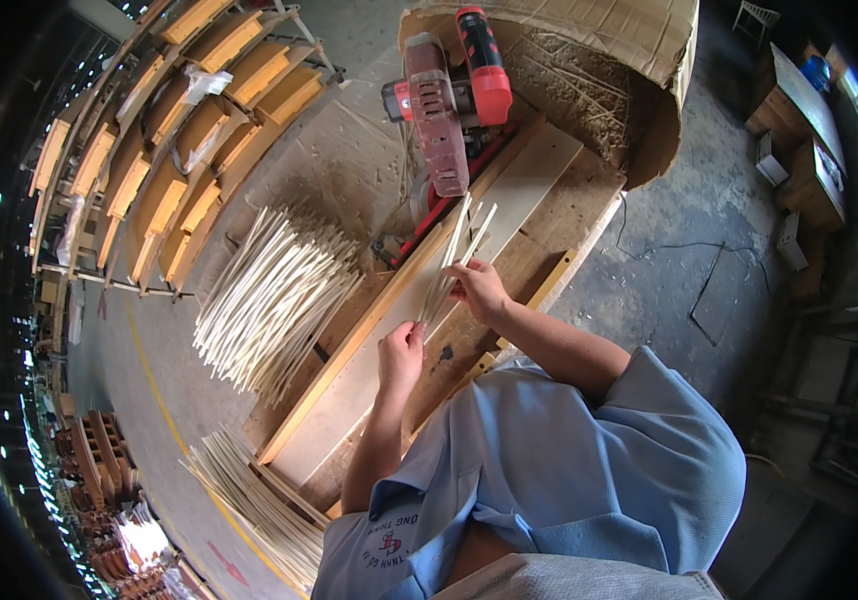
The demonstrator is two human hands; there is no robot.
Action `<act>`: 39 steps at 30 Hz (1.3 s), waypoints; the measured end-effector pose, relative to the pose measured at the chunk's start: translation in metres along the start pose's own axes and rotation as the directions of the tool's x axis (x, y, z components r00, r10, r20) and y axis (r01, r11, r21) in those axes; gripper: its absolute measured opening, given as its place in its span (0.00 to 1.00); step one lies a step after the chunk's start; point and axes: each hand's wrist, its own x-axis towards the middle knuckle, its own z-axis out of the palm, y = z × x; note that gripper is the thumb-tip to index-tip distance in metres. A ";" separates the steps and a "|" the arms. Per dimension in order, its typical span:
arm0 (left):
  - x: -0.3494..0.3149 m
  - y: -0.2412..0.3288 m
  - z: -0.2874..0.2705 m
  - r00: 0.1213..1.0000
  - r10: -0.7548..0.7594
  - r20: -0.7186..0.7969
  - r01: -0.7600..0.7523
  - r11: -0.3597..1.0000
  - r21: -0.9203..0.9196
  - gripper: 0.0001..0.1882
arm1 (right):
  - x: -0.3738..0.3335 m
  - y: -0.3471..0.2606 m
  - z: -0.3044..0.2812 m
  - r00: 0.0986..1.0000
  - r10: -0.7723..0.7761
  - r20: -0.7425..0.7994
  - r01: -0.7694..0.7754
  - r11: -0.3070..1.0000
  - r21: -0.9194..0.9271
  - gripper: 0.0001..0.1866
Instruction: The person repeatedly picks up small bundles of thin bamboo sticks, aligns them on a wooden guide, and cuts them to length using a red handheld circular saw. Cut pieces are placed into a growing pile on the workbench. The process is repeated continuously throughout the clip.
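Note:
Several thin pale wooden sticks lie between my two hands, over the board along the wooden fence. My right hand pinches them from the side, partway along. My left hand, nearer to me, is closed round their near ends. Their far ends fan slightly apart and reach toward the red-and-grey miter saw, close to its guard. The fingers hide part of the sticks. A big pile of similar sticks sits to the left of the fence.
Another bundle of longer sticks lies at the lower left. Behind the saw stands a cardboard box with sawdust and scraps in it. A rack with wooden parts is at the far left. A cable runs over the right-hand floor.

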 end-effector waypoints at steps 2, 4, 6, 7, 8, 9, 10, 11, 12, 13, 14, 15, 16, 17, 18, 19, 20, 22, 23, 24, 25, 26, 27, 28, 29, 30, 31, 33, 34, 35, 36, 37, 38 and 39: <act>-0.002 0.005 0.001 0.999 0.034 -0.022 -0.033 0.998 0.048 0.18 | 0.001 0.000 -0.002 0.999 0.028 -0.035 -0.028 1.000 0.013 0.13; -0.002 -0.004 0.004 0.997 0.050 -0.066 -0.043 0.995 0.094 0.17 | -0.014 -0.009 0.016 0.999 -0.029 -0.022 0.028 0.999 -0.015 0.15; -0.002 -0.003 0.008 0.992 0.090 -0.088 -0.076 0.985 0.153 0.16 | -0.014 -0.008 0.014 0.996 -0.070 -0.058 0.065 0.994 -0.087 0.15; -0.004 -0.003 0.010 0.988 0.113 -0.101 -0.093 0.978 0.189 0.16 | -0.011 -0.009 0.015 0.993 -0.078 -0.088 0.064 0.987 -0.150 0.15; -0.005 -0.002 0.011 0.984 0.139 -0.113 -0.111 0.968 0.226 0.16 | -0.006 -0.007 0.014 0.989 -0.088 -0.117 0.062 0.975 -0.212 0.15; -0.005 0.000 0.012 0.983 0.144 -0.117 -0.115 0.968 0.221 0.16 | -0.003 -0.004 0.011 0.987 -0.090 -0.135 0.059 0.973 -0.222 0.14; -0.006 0.001 0.013 0.981 0.149 -0.121 -0.120 0.969 0.216 0.15 | 0.000 -0.001 0.008 0.984 -0.093 -0.153 0.055 0.971 -0.232 0.14; -0.007 -0.002 0.014 0.980 0.148 -0.131 -0.119 0.970 0.211 0.15 | 0.000 0.000 0.009 0.982 -0.090 -0.166 0.048 0.968 -0.244 0.13; -0.008 -0.006 0.014 0.983 0.135 -0.123 -0.112 0.978 0.175 0.15 | 0.000 0.000 0.009 0.986 -0.060 -0.154 0.025 0.976 -0.218 0.13; -0.008 -0.009 0.013 0.986 0.121 -0.114 -0.105 0.985 0.138 0.15 | 0.001 0.000 0.009 0.990 -0.029 -0.142 0.001 0.981 -0.192 0.13; -0.007 -0.008 0.012 0.989 0.111 -0.100 -0.101 0.990 0.099 0.15 | 0.001 0.001 0.007 0.991 -0.001 -0.134 -0.021 0.986 -0.165 0.12; -0.007 -0.008 0.010 0.998 0.033 -0.045 -0.032 0.999 0.021 0.15 | 0.002 0.001 0.006 0.992 0.022 -0.128 -0.039 0.990 -0.135 0.12; -0.005 -0.008 0.008 0.999 -0.042 0.016 0.042 0.998 -0.053 0.16 | 0.003 0.002 0.004 0.992 0.044 -0.122 -0.057 0.993 -0.104 0.11; -0.004 -0.010 0.006 0.990 -0.114 0.077 0.123 0.985 -0.122 0.16 | 0.002 0.001 0.005 0.992 0.068 -0.110 -0.077 0.994 -0.076 0.11; -0.002 -0.011 0.004 0.986 -0.122 0.112 0.140 0.976 -0.168 0.16 | 0.002 0.000 0.005 0.989 0.103 -0.107 -0.109 0.993 -0.053 0.11; 0.001 -0.013 0.001 0.981 -0.128 0.147 0.158 0.964 -0.212 0.16 | 0.001 -0.001 0.005 0.985 0.138 -0.104 -0.142 0.989 -0.030 0.11; 0.003 -0.014 -0.002 0.974 -0.132 0.183 0.176 0.950 -0.256 0.16 | 0.002 -0.001 0.004 0.980 0.172 -0.100 -0.174 0.985 -0.007 0.12; 0.009 -0.016 -0.006 0.961 -0.150 0.234 0.212 0.940 -0.268 0.16 | 0.007 -0.002 0.005 0.967 0.224 -0.123 -0.225 0.974 -0.001 0.12; 0.014 -0.013 -0.008 0.952 -0.154 0.265 0.227 0.935 -0.271 0.16 | 0.012 -0.001 0.004 0.959 0.246 -0.139 -0.247 0.969 0.007 0.12; 0.017 -0.011 -0.010 0.946 -0.166 0.279 0.244 0.931 -0.272 0.16 | 0.016 -0.001 0.001 0.956 0.275 -0.104 -0.274 0.961 0.025 0.13; 0.019 -0.009 -0.012 0.940 -0.178 0.293 0.260 0.926 -0.273 0.16 | 0.020 -0.001 -0.001 0.951 0.303 -0.069 -0.300 0.953 0.042 0.14; 0.020 -0.011 -0.014 0.933 -0.194 0.302 0.280 0.920 -0.274 0.16 | 0.021 -0.003 -0.001 0.942 0.333 -0.029 -0.331 0.942 0.055 0.14; 0.023 -0.014 -0.016 0.931 -0.204 0.304 0.290 0.917 -0.273 0.16 | 0.022 -0.004 0.002 0.938 0.347 -0.020 -0.346 0.937 0.044 0.15; 0.026 -0.016 -0.018 0.928 -0.213 0.305 0.299 0.915 -0.272 0.16 | 0.023 -0.005 0.006 0.932 0.361 -0.010 -0.361 0.932 0.033 0.16; 0.029 -0.017 -0.019 0.925 -0.220 0.310 0.307 0.912 -0.270 0.16 | 0.024 -0.005 0.007 0.928 0.373 -0.005 -0.373 0.928 0.024 0.17; 0.030 -0.018 -0.022 0.929 -0.212 0.302 0.298 0.914 -0.275 0.17 | 0.025 -0.005 0.007 0.925 0.379 0.022 -0.380 0.924 0.036 0.19; 0.032 -0.019 -0.023 0.937 -0.202 0.284 0.277 0.926 -0.257 0.16 | 0.026 -0.006 0.007 0.922 0.385 0.050 -0.387 0.921 0.048 0.20; 0.035 -0.022 -0.026 0.951 -0.186 0.249 0.243 0.944 -0.224 0.16 | 0.025 -0.006 0.006 0.915 0.395 0.079 -0.400 0.914 0.073 0.23; 0.036 -0.024 -0.027 0.957 -0.177 0.230 0.226 0.952 -0.208 0.16 | 0.025 -0.006 0.006 0.914 0.397 0.081 -0.403 0.911 0.088 0.24; 0.037 -0.025 -0.029 0.961 -0.165 0.222 0.209 0.959 -0.193 0.16 | 0.024 -0.007 0.007 0.913 0.399 0.086 -0.407 0.908 0.101 0.25; 0.039 -0.027 -0.030 0.965 -0.153 0.214 0.193 0.965 -0.178 0.16 | 0.023 -0.008 0.008 0.920 0.389 0.051 -0.392 0.919 0.054 0.27; 0.040 -0.028 -0.031 0.968 -0.142 0.206 0.177 0.971 -0.163 0.16 | 0.020 -0.009 0.009 0.926 0.377 0.017 -0.377 0.926 0.005 0.28; 0.041 -0.030 -0.030 0.968 -0.147 0.205 0.180 0.972 -0.154 0.16 | 0.019 -0.008 0.009 0.932 0.363 -0.017 -0.364 0.931 -0.043 0.29; 0.042 -0.032 -0.029 0.967 -0.153 0.203 0.184 0.972 -0.145 0.16 | 0.019 -0.009 0.010 0.932 0.360 -0.032 -0.361 0.930 -0.071 0.29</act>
